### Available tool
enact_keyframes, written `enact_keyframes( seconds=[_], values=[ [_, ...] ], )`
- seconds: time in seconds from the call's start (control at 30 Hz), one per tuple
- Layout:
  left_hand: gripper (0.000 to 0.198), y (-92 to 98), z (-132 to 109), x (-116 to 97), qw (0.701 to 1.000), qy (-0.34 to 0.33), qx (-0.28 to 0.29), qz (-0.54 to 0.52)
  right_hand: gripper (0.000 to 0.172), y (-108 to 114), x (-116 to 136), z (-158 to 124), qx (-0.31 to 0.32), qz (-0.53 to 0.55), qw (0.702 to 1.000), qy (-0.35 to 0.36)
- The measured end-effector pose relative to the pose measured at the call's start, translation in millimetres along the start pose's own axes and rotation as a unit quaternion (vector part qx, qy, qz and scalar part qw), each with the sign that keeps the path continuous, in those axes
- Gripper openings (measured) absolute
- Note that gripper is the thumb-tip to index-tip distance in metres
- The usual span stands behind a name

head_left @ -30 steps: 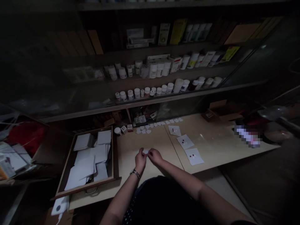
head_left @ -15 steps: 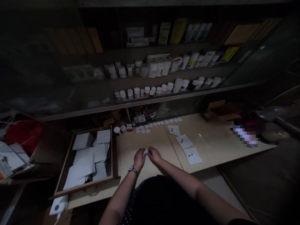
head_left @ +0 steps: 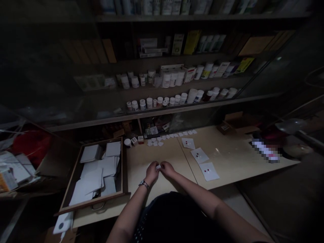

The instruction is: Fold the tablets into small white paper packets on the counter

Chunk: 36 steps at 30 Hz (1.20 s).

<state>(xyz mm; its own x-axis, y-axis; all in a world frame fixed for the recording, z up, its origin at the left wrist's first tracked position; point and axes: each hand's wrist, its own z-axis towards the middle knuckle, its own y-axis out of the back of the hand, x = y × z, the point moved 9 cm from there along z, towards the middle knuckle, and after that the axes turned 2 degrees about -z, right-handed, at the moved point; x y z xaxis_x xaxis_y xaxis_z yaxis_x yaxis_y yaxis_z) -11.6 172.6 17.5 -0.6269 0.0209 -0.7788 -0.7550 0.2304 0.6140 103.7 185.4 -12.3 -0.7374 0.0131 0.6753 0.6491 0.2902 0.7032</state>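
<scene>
Between my two hands is a small folded white paper (head_left: 158, 167), pinched from both sides above the tabletop (head_left: 141, 157). My left hand (head_left: 152, 172) is closed on its left side, with a watch at the wrist. On the other side my right hand (head_left: 167, 169) grips it with closed fingers. To the right lie three white paper squares, a near one (head_left: 211, 173), a middle one (head_left: 203, 153) and a far one (head_left: 191, 143), each bearing small red pills. Several small folded paper packets (head_left: 160, 143) lie in rows along the back of the table.
An open wooden drawer (head_left: 123, 172) with stacks of white paper stands at the left. Shelves with several pill bottles (head_left: 165, 80) rise behind the table. A white jar (head_left: 127, 143) and small boxes (head_left: 140, 140) sit by the drawer; an open cardboard box (head_left: 239, 127) is at the back right.
My hands still hold the paper, which now looks smaller and narrower between the fingers. The view has tilted up slightly, showing another row of bottles at the top.
</scene>
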Motion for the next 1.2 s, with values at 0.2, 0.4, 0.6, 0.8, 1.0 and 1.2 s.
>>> enact_keyframes(
  seconds=[0.2,0.4,0.6,0.8,1.0,1.2],
  values=[
    [0.037,-25.5,1,33,0.936,0.155,0.009,-0.316,0.011,13,-1,-9,-0.013,0.137,0.990,0.001],
    [0.046,-26.6,4,29,0.878,0.189,-0.020,-0.439,0.018,42,34,-35,-0.063,-0.017,0.990,0.121],
    [0.055,-19.6,2,18,0.865,0.196,-0.027,-0.461,0.020,50,37,-37,-0.063,-0.022,0.988,0.142],
    [0.058,-12.1,2,9,0.872,0.179,-0.044,-0.454,0.009,53,30,-31,-0.084,0.011,0.989,0.118],
    [0.056,-9.9,0,6,0.866,0.179,-0.044,-0.464,0.005,59,31,-25,-0.070,0.016,0.990,0.120],
    [0.051,-8.2,-2,4,0.874,0.169,-0.038,-0.454,0.005,64,46,-24,-0.045,0.048,0.983,0.170]
  ],
)
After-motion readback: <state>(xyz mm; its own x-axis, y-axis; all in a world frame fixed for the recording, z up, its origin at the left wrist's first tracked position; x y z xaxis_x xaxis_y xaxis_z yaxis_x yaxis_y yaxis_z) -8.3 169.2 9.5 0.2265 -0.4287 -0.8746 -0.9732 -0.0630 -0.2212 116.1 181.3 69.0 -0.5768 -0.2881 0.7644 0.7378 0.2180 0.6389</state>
